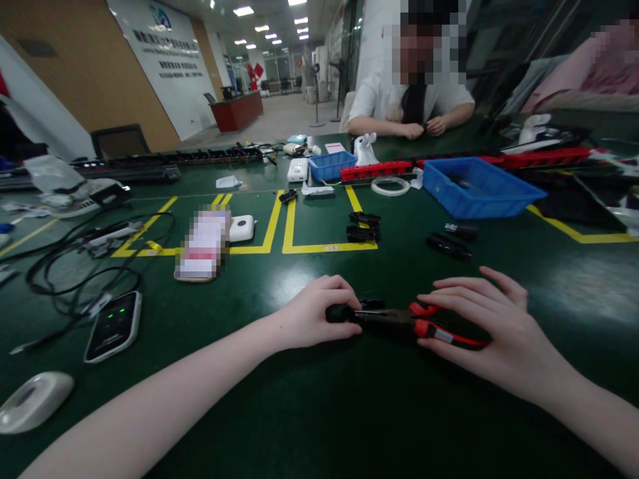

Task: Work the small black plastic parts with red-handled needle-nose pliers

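Tabletop (349, 412), dark green: left hand (312, 316) is clamping its grip on one small black plastic part (339, 313), right hand (499, 329) on one pair of red-handled pliers (399, 319).

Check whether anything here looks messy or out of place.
Black cables lie tangled at the left, and two black parts sit outside the yellow outlines near the blue bin. The pliers in the right hand and black piece in the left hand look intact.
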Demonstrator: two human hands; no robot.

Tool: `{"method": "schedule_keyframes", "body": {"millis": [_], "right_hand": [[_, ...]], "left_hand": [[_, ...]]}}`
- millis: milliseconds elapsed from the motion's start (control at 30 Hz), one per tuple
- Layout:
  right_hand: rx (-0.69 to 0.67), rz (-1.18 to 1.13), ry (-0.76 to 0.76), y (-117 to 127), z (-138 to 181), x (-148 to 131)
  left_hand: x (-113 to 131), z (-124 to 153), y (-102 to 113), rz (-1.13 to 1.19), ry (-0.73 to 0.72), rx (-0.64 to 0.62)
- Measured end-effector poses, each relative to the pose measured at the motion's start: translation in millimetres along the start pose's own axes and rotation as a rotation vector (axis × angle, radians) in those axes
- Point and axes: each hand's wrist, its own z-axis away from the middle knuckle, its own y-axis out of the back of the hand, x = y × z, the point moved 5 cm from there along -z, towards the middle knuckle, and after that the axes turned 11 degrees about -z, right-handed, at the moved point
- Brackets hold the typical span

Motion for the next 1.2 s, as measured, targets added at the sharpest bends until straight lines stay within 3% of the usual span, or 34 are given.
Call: {"method": "schedule_keyframes", "body": {"millis": [867,1200], "right_hand": [[0.034,-0.05,-0.052,12.0,-9.4,-15.5],[-0.003,-0.031,-0.035,4.5,-15.8,-23.7]], "left_hand": [[4.4,5.4,-0.8,-0.005,-0.006,0.026],[12.9,9.2,-3.3,-0.168,-0.09,0.099]]}}
